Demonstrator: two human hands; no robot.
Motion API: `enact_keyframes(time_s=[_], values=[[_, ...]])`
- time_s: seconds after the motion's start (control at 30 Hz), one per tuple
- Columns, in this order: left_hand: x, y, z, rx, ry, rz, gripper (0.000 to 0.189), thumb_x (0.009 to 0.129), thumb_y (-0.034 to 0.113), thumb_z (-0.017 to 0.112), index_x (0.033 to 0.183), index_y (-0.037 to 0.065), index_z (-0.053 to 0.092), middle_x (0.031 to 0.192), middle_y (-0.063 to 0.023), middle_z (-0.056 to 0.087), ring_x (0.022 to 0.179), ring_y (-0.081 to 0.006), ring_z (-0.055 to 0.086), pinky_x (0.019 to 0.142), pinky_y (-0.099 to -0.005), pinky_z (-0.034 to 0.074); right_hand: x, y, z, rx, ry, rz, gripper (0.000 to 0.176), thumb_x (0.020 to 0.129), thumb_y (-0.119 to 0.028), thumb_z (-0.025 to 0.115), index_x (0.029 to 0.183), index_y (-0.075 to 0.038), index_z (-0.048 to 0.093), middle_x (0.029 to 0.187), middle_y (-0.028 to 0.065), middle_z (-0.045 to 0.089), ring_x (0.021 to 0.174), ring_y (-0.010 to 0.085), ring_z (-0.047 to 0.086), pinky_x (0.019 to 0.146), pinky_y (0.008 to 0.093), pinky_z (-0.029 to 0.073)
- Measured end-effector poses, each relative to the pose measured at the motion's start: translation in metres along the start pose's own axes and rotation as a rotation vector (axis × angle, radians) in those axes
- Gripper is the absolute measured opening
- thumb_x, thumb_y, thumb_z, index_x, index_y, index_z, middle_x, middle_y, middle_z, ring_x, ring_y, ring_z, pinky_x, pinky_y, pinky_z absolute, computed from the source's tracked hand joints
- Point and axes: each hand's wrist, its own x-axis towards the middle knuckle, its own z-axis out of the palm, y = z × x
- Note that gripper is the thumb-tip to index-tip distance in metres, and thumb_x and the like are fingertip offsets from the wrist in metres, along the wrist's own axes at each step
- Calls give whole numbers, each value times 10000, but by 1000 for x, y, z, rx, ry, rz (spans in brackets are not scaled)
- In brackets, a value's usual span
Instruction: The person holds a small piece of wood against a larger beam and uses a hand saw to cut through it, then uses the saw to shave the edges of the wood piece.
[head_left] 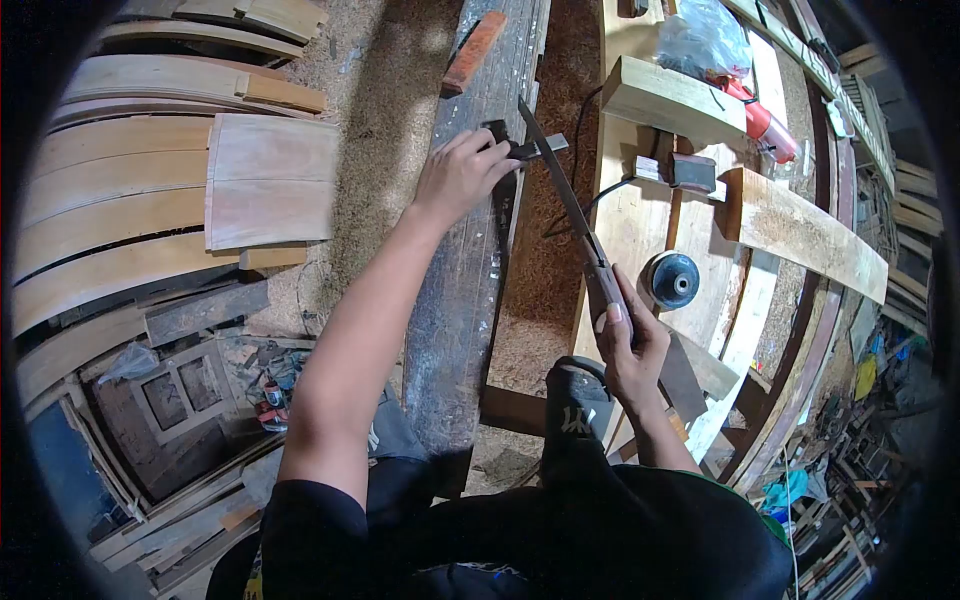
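Left hand (pixel 462 175) clamped over a small dark block (pixel 497 131) on the upper part of the dark plank (pixel 455 300), right hand (pixel 630 345) fisted round the handle of a long blade (pixel 560 180) just right of the plank, blade tip over the block, black disc (pixel 670 278) further right, curved pale boards (pixel 120 200) well left of the plank

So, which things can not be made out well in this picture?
- The small piece, head view: the left hand covers most of it.
- The saw: its handle is wrapped by the right hand, and its teeth are too small to see.
- The red tool: partly behind a wooden block.
- The corners: cut off by the dark lens edge.
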Motion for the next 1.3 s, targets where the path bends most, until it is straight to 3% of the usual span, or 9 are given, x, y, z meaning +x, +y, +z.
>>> enact_keyframes(time_s=[0.23, 0.33, 0.6, 0.87, 1.3], values=[[-1, -1, -1, -4, -48, -24, 255, 824, 175, 785, 1038, 44, 735, 974, -109, 658, 938, -327, 672, 815, -435, 550, 0, 5, 0, -79, 15, -43, 463, 1036, -145, 583, 1476, -11, 531, 774, -23, 595, 625, 39, 471, 573, 215, 383], [0, -2, 1, -2, -28, -21, 202, 831, 204, 769, 995, 93, 728, 946, -78, 631, 930, -303, 664, 800, -447, 564, 1, 10, -1, -118, 24, -63, 454, 1028, -129, 582, 1463, -4, 543, 809, -6, 630, 656, 43, 491, 605, 215, 411], [-1, -5, 5, -36, -27, -47, 202, 836, 209, 763, 993, 86, 729, 964, -71, 640, 941, -297, 665, 816, -446, 558, 1, 16, -2, -144, 36, -72, 451, 1009, -94, 589, 1445, 16, 554, 874, 29, 676, 712, 54, 529, 671, 226, 461], [0, -6, 5, -59, -32, -52, 202, 838, 212, 761, 989, 82, 725, 954, -73, 636, 940, -292, 663, 817, -441, 555, 3, 23, -4, -180, 46, -125, 451, 1001, -77, 587, 1438, 30, 553, 1099, 124, 738, 866, 92, 627, 829, 261, 507], [0, -6, 6, -41, -28, -42, 219, 823, 207, 773, 993, 78, 723, 948, -68, 634, 926, -289, 655, 810, -438, 556, 2, 19, -4, -154, 29, -61, 446, 999, -64, 583, 1435, 24, 561, 993, 81, 729, 780, 63, 596, 739, 239, 500]])
